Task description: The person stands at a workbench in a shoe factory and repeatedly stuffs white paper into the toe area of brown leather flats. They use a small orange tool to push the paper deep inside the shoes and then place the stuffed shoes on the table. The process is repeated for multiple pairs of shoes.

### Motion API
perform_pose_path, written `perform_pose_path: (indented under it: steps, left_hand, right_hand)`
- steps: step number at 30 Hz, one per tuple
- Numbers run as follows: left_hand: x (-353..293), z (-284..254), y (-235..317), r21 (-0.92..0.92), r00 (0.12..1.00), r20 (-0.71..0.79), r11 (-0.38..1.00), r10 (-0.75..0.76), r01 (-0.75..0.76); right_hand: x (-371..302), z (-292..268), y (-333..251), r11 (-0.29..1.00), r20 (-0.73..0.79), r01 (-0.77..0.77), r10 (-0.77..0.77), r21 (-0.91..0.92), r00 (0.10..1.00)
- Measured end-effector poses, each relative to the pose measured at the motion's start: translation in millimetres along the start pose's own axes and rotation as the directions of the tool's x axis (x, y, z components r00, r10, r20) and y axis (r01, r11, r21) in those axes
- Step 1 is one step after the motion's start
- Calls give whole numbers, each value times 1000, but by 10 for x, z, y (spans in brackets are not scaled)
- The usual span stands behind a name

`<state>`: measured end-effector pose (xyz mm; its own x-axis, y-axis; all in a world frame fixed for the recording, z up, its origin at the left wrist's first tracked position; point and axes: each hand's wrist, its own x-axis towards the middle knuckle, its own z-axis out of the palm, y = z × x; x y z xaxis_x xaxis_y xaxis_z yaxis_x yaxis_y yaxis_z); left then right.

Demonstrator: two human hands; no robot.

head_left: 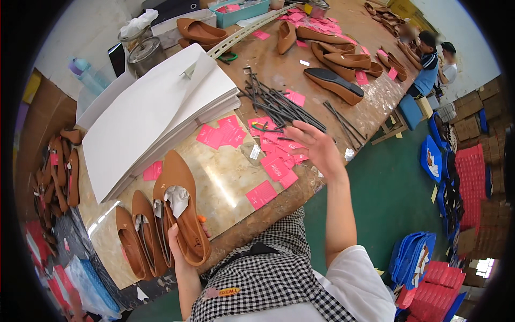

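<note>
My left hand (175, 242) grips a brown pointed flat shoe (199, 242), with white paper stuffed in its toe. Several similar brown flats (140, 231) stand side by side just left of it on the marbled board. Above the table's front edge, my right hand (322, 153) is raised with its fingers apart and nothing in it. Below and beside that hand lie scattered pink cards (276, 166) and a loose pile of thin black sticks (279, 104). Part of the left hand is hidden behind the shoe.
A thick stack of white paper (145, 118) covers the table's left part. Farther back lie more brown shoes (335, 83), a metal angle bar (249, 32) and a teal box (241, 13). Two people (427, 56) work at the far right. Blue bins (413, 260) stand on the green floor.
</note>
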<state>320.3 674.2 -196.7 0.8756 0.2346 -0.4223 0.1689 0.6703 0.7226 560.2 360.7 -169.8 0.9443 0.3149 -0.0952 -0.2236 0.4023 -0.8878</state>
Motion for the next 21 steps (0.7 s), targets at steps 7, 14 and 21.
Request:
perform_pose_path:
  steps: [7, 14, 21]
  left_hand:
    - [65, 23, -44, -42, 998, -48, 998, 46, -48]
    - [98, 76, -64, -104, 985, -165, 992, 53, -71]
    - [166, 36, -26, -113, 994, -37, 988, 99, -103]
  right_hand:
    - [-572, 846, 7, 762, 63, -15, 73, -647, 995]
    - [-450, 1093, 637, 533, 303, 369, -211, -762, 929]
    - [-369, 1361, 763, 375, 415, 411, -74, -831, 907]
